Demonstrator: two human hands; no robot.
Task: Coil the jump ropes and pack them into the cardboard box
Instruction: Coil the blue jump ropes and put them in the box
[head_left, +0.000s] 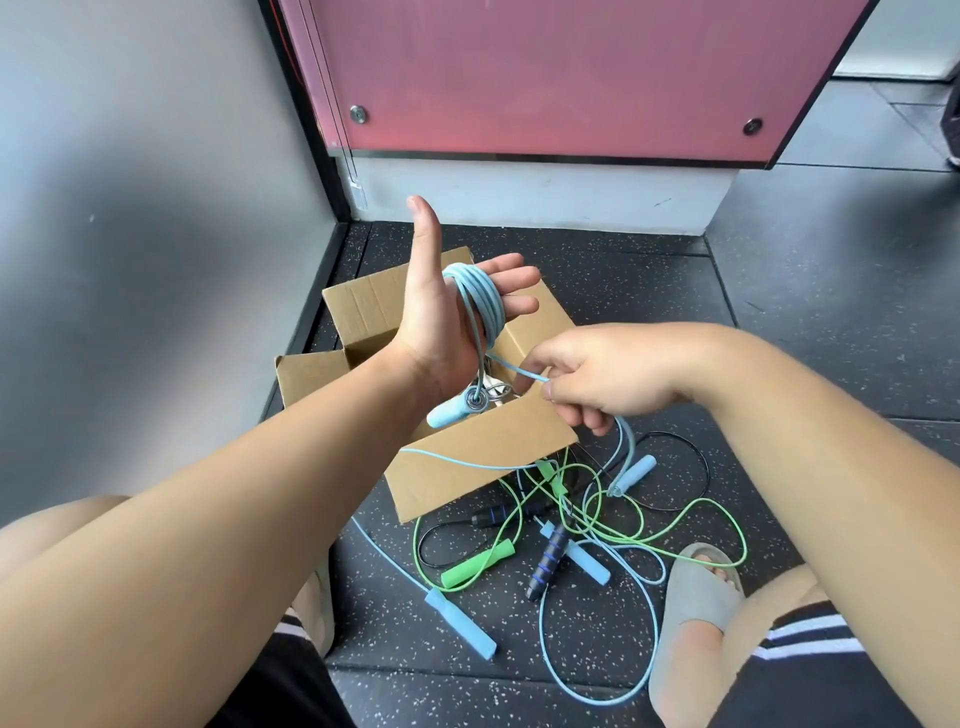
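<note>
Light-blue jump rope (488, 306) is wound in several turns around the straight, slightly spread fingers (511, 280) of the left hand (441, 322). This hand is held palm toward the camera at centre frame, with the thumb extended upward. One light-blue handle (447, 413) of the rope hangs just below the left wrist. The free run of the cord is pinched between thumb and forefinger of the right hand (597, 376), right of centre, and its remaining fingers are curled. Both hands are positioned above the open cardboard box (483, 452), whose flaps are folded outward. A second light-blue handle (631, 475) lies just right of the box. At lower centre, a green rope (691, 553), a black rope (696, 457) and a further blue rope (644, 654) lie tangled on the speckled dark floor (779, 291). A grey sandal (696, 597) is seen at lower right, touching the green cord.
</note>
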